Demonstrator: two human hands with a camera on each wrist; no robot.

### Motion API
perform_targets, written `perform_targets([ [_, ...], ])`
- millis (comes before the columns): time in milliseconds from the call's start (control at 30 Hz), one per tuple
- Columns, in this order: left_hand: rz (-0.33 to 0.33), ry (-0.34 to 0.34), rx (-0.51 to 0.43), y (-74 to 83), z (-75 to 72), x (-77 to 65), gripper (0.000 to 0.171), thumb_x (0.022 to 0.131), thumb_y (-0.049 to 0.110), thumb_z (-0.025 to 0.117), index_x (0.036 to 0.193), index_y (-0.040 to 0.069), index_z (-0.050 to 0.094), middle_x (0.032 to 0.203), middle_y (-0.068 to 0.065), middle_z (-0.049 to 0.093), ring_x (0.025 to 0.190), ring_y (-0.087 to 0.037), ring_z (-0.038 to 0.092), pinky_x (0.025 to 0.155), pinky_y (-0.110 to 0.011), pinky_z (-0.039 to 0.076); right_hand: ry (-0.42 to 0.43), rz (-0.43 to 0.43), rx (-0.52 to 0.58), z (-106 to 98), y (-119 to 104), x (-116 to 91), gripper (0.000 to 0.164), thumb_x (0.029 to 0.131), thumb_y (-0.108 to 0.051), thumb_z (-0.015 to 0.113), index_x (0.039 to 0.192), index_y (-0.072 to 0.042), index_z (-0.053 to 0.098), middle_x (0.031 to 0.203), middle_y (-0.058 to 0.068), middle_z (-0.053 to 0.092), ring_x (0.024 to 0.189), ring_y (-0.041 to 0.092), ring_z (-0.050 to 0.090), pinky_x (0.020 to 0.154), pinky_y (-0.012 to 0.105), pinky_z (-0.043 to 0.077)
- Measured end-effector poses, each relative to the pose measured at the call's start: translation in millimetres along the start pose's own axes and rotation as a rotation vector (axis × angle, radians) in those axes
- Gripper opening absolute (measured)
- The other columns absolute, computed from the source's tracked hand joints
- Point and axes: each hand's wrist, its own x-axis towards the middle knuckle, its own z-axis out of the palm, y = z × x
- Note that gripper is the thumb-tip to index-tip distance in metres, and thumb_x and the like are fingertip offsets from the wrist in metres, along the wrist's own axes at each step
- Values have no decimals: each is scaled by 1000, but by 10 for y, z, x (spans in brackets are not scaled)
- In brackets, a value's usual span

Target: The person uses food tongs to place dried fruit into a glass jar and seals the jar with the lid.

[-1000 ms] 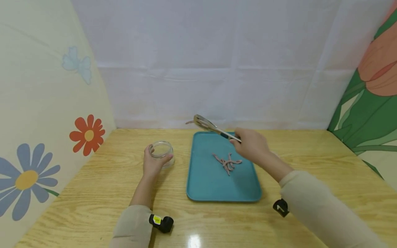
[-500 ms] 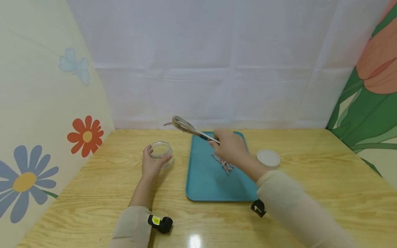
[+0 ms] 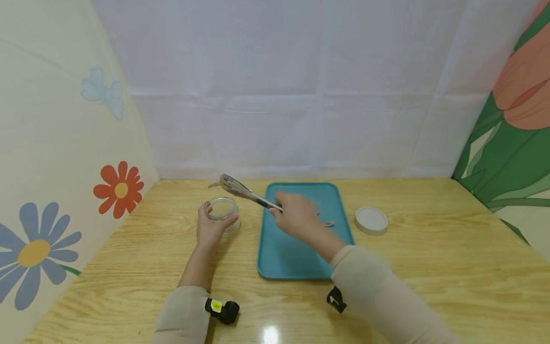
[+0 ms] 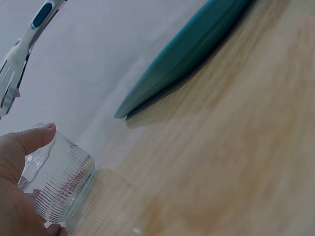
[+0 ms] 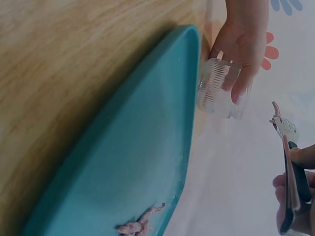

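My left hand [image 3: 208, 226] holds a lidless ribbed glass jar [image 4: 64, 172], thumb on the near side. A reddish patch shows through its wall; whether it lies inside, I cannot tell. In my right hand [image 3: 296, 214] are metal tongs [image 3: 240, 189] with dark grip inserts. A thin pinkish strip [image 3: 213, 185] sticks out from the slotted tong heads, just above and behind the jar's mouth in the head view. More pinkish strips [image 5: 138, 227] lie on the blue-green tray [image 3: 292, 263], mostly covered by my right hand in the head view.
To the right of the tray lies a round white lid [image 3: 371, 220] on the wooden table [image 3: 429, 267]. A white cloth [image 3: 292, 119] hangs behind, with flower-patterned panels at both sides.
My right hand has moved left across the tray with the tongs and strip, which have lowered toward the jar. The white lid has come out from behind the arm. My left hand stays put.
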Motion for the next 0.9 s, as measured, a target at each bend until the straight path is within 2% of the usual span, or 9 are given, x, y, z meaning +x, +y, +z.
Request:
perform_targets([
  [400,20,3,-19,-6,9,1,94,69,23,73,137,10,11,136,-17,18,122,-35,18,96,-44,23,-35,-2,-17,172,3,-30,25,85,-31,54,70,-15,42,56,-1,42,43,13,37,37,24,29],
  [633,15,-9,-27,3,12,-7,97,69,24,73,138,11,6,137,-16,16,123,-34,17,96,-43,25,-51,24,-14,211,-10,-24,23,85,-30,54,72,-16,43,57,-1,43,44,13,38,37,25,30],
  [900,1,-9,-19,4,7,1,96,70,23,72,138,11,5,138,-17,14,119,-35,25,94,-41,29,-76,39,-16,229,-27,-22,22,85,-30,55,72,-15,44,56,0,44,43,13,38,37,25,30],
])
